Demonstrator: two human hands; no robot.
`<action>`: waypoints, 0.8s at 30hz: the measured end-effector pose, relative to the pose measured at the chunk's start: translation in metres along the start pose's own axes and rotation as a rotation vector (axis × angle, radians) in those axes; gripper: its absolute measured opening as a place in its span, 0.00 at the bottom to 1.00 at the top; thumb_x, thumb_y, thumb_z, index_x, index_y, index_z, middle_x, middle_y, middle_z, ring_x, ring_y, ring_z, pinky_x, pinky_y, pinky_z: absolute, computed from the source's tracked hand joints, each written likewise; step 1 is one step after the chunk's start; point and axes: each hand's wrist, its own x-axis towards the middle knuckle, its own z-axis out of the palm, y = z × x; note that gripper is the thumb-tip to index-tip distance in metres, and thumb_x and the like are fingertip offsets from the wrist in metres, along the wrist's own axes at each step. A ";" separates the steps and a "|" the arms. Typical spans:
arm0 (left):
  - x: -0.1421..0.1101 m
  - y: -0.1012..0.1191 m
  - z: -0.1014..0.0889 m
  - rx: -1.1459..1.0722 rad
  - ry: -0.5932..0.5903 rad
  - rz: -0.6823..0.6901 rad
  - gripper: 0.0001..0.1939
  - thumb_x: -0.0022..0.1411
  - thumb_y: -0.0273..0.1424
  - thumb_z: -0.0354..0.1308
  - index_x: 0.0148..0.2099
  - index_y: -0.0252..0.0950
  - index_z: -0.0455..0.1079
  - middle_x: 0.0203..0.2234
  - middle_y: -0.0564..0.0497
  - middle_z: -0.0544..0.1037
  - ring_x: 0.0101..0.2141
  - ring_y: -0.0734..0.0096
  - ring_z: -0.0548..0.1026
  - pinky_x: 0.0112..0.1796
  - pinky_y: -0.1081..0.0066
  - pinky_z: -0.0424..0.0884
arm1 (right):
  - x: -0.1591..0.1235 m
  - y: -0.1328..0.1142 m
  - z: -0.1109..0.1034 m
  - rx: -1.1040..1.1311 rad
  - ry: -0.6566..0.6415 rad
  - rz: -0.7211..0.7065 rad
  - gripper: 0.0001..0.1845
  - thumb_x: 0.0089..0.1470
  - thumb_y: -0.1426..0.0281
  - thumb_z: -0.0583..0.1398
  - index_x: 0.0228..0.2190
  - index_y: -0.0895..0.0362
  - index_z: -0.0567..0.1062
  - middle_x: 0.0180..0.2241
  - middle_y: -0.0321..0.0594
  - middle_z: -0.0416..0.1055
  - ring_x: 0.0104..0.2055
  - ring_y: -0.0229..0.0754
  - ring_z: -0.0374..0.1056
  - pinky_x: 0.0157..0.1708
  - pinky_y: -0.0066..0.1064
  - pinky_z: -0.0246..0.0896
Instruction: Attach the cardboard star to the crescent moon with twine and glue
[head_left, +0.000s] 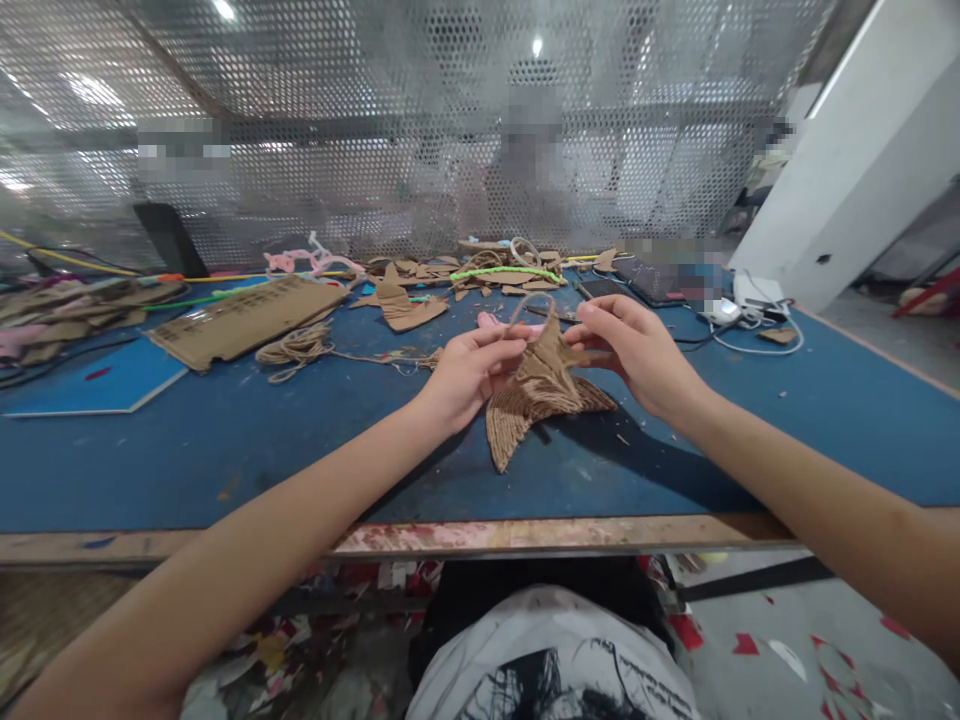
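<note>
A tail-shaped cardboard piece [551,385], its two pointed lobes covered with rows of brown twine, is held tilted just above the table's front half. My left hand [472,370] is closed at its left side, with thumb and forefinger pinched together near a loop of twine [534,298] that arches over the narrow top. From the right, my right hand [634,350] has its curled fingers against the narrow upper part; the exact grip of the fingertips is partly hidden. Behind my left hand a pink object [489,320] shows in part.
A twine bundle [296,348] lies left on the blue table [300,470], one strand running toward my left hand. Behind it are a cardboard sheet [247,315] and cardboard scraps [409,305]. A white charger with cables [757,295] sits right. Perforated metal mesh [360,150] stands at the back.
</note>
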 end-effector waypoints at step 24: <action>0.046 0.025 -0.059 -0.318 0.462 0.145 0.07 0.60 0.19 0.57 0.31 0.34 0.69 0.19 0.58 0.75 0.21 0.82 0.74 0.43 0.68 0.75 | 0.064 0.023 -0.017 -1.353 -0.339 -0.656 0.16 0.50 0.74 0.57 0.43 0.62 0.73 0.45 0.51 0.72 0.49 0.49 0.66 0.50 0.38 0.60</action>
